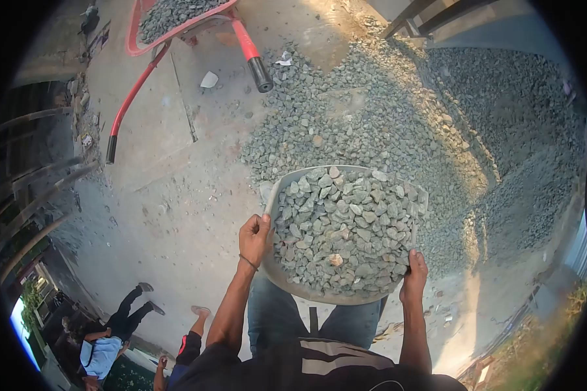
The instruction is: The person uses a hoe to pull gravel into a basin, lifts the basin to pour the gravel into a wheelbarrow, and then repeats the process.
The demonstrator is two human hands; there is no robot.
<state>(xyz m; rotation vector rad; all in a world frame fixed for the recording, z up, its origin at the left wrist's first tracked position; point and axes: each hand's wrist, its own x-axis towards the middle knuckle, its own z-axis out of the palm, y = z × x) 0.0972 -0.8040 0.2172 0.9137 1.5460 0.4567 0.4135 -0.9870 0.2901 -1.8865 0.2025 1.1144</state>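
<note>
A wide, shallow grey basin (275, 272) heaped with grey-green crushed stones (346, 228) is held in front of my thighs. My left hand (254, 240) grips its left rim, the thumb on top. On the right side of the rim, my right hand (414, 277) is closed with its thumb up; its fingers are partly hidden behind the basin. Beyond the basin, loose gravel (346, 137) spreads across the ground.
A red wheelbarrow (244, 39) with gravel in it stands at the upper left, its black-gripped handles pointing toward me. A large gravel heap (509, 137) lies on the right. A person in a light blue shirt (103, 355) and another person's leg (199, 322) are at the lower left.
</note>
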